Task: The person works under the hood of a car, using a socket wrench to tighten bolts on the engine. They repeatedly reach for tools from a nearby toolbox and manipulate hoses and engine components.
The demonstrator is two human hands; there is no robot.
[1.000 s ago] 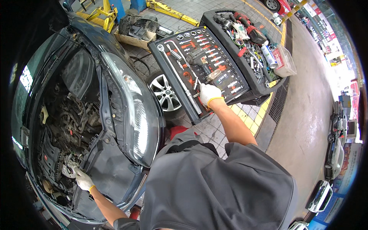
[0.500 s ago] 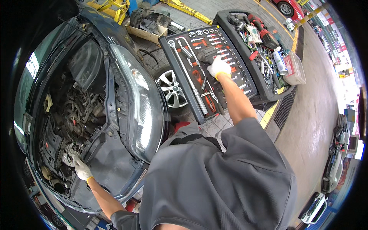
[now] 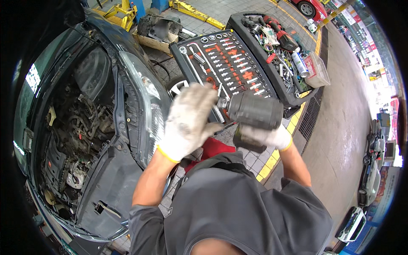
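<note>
My right hand (image 3: 267,136), in a white glove with a yellow cuff, grips a dark cordless impact wrench (image 3: 255,110) by its handle, the battery below and the nose pointing left. My left hand (image 3: 189,112), similarly gloved and blurred, is raised just left of the nose, thumb apart from the fingers; whether it touches the nose is unclear. Behind them lies a socket and tool tray (image 3: 191,73) with orange-red and chrome pieces, partly hidden by hands and wrench.
A dark car's open engine bay (image 3: 85,123) fills the left. A black bin of tools (image 3: 289,98), with a spray can (image 3: 299,63), adjoins the tray. A cardboard box of parts (image 3: 151,41), yellow lift arm (image 3: 199,16) and tiled floor (image 3: 272,155) surround them.
The impact wrench has been lifted off the tray toward me in my right hand. My left hand has left the engine bay and come up beside the wrench's nose.
</note>
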